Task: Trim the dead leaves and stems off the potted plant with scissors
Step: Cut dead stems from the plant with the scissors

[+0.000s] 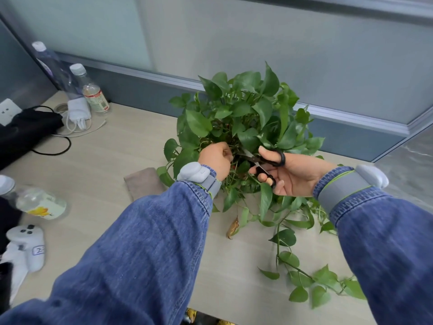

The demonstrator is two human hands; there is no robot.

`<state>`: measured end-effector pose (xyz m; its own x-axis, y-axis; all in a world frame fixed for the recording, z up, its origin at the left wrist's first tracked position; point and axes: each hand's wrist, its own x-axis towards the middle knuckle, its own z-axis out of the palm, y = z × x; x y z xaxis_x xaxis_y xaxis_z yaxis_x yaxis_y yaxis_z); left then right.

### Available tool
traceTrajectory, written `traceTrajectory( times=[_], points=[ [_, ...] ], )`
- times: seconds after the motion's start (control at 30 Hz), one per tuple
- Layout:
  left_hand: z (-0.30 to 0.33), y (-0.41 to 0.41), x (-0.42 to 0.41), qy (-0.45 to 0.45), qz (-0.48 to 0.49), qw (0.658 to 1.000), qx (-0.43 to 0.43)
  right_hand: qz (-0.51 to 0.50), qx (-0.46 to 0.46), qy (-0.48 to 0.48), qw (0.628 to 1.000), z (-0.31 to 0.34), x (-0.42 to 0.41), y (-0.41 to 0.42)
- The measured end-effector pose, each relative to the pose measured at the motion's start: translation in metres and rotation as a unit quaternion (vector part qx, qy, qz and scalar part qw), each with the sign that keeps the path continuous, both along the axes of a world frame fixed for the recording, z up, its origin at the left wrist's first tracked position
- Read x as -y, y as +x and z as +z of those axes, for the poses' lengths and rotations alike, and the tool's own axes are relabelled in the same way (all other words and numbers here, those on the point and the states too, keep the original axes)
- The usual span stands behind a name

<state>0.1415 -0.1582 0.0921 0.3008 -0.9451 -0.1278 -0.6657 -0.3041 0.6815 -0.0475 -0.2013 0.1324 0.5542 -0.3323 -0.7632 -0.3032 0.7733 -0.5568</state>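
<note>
Right grip [284, 174] curled through black scissors [262, 164], blades parted toward the stems, left grip [216, 159] just beside them pinching a stem inside the potted plant [246, 118], dry brown leaf [233, 227] below both grips on the counter [112, 160]

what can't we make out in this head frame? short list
- Pot of the potted plant: head view, hidden under foliage and both hands.
- Scissors blade tips: buried in leaves, so what they are cutting is unclear.
- Left hand fingertips: tucked into stems; what they pinch is hidden.
- Bottle label: too small to read.
- Bottle at left: blurred, cut by the frame edge.
</note>
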Motion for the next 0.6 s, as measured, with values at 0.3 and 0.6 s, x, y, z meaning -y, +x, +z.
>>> traceTrajectory(
  times=[0.3,0.6],
  points=[
    [-0.0007,-0.0004,-0.0019,-0.001,0.013,1.000,-0.015,0.033,-0.012,-0.013,0.999,0.0034,-0.0030,-0.0026],
    [0.0007,-0.0012,-0.0002,0.003,0.010,1.000,-0.012,0.037,-0.013,-0.013,0.999,0.0044,0.0015,0.0000]
  ],
)
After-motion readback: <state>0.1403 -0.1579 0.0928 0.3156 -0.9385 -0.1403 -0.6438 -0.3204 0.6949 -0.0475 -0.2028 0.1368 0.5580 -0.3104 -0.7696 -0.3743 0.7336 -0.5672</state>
